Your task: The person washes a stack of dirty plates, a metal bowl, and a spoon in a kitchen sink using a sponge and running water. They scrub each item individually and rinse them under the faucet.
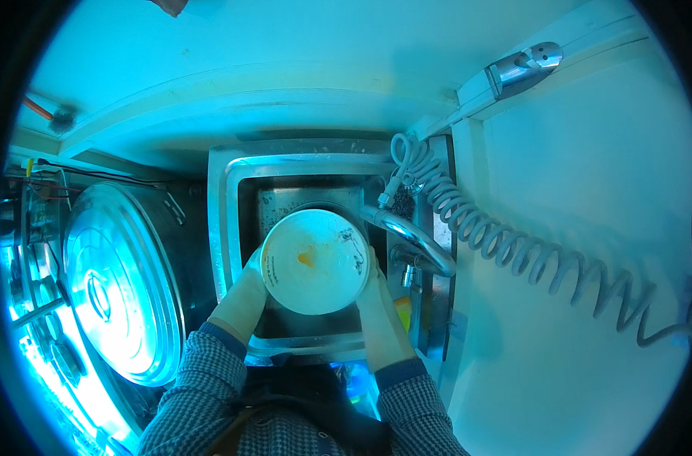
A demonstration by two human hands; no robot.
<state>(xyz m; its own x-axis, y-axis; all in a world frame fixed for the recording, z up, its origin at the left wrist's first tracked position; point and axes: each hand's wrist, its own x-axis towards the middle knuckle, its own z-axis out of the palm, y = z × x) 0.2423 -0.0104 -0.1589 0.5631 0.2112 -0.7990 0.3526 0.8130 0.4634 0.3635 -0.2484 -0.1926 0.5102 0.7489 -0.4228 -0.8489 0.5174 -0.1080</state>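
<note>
Between my two hands is a white round tub or lid [317, 273], held over the sink. Its pale face bears an orange-yellow stain near the middle, dark smudges at the upper right and small writing at the left. My left hand [243, 299] grips its left side, and my right hand [377, 305] grips the right side. Most of the fingers are hidden behind it. Below lies a stainless steel sink [221, 228] with a dark basin. The curved edge of a round thing shows just behind the tub or lid, too hidden to name.
A chrome faucet [420, 236] reaches over the basin's right side. From beside it a grey coiled hose [494, 245] stretches right along the wall. To the left stands a large pot with a metal lid [123, 285]. A metal holder [525, 69] is fixed at upper right.
</note>
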